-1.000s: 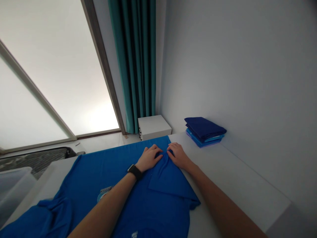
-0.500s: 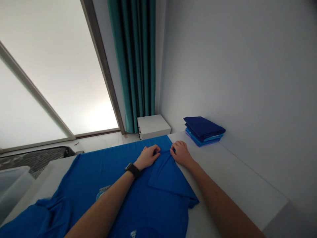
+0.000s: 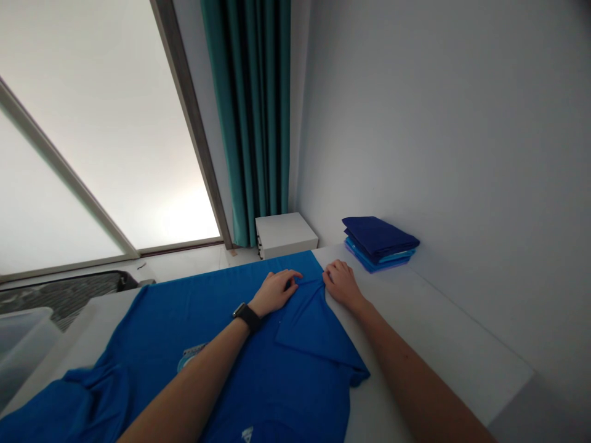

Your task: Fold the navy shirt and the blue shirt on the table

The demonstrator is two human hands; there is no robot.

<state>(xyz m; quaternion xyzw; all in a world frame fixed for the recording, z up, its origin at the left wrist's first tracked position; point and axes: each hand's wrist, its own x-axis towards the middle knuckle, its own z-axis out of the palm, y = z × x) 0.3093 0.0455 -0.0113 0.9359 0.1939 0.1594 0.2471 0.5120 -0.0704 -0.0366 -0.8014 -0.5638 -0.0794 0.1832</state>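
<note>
Blue T-shirt [image 3: 295,381] lies spread on a white table [image 3: 415,320], collar end unclear, a folded flap [image 3: 309,329] on top near the far edge. Left hand [image 3: 274,293], smartwatch [image 3: 247,317] on the wrist, rests on the shirt with fingers curled at the flap's top. Right hand [image 3: 343,285] sits at the shirt's edge, partly on the bare table, fingertips at the fold. Both hands are on the cloth, but cannot tell if either is pinching it. Left forearm [image 3: 203,378] lies across the shirt and hides part of a printed badge [image 3: 189,358]. Stack of folded blue clothes [image 3: 379,241] sits on the table at the wall, well beyond the right hand. Past the table: white bedside drawer unit [image 3: 284,235], teal curtain [image 3: 244,111], frosted glass door [image 3: 92,135]. Lower left: translucent plastic bin [image 3: 23,344], dark grey case [image 3: 60,294].
</note>
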